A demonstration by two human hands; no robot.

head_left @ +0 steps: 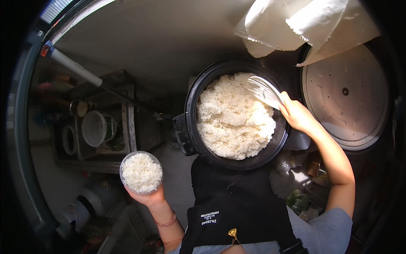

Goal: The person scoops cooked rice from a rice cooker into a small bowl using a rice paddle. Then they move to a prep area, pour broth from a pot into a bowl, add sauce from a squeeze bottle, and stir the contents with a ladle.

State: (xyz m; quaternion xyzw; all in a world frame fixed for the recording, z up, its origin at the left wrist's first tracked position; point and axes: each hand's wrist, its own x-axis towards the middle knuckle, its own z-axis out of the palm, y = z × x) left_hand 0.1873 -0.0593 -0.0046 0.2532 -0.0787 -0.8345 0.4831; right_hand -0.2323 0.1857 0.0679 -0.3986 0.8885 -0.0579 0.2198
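Note:
My left hand (149,196) is closed around the underside of a round clear plastic bowl (160,182), out to the left of the cooker. White cooked rice (142,172) fills the bowl and mounds a little at the top. In my right hand (297,113) is the handle of a white rice fork (265,91) with long tines. Its tines hang over the far right part of a large black rice cooker (193,103). Inside the cooker lies a broad heap of cooked rice (234,118), uneven across the middle. Whether the tines touch the rice I cannot tell.
The cooker's round metal lid (342,95) stands raised at the right. White cloth (313,21) hangs above it. On the left are a metal sink (132,127) with a white tub (94,128) and a slanting grey pole (76,67). Bagged items (296,201) sit at lower right.

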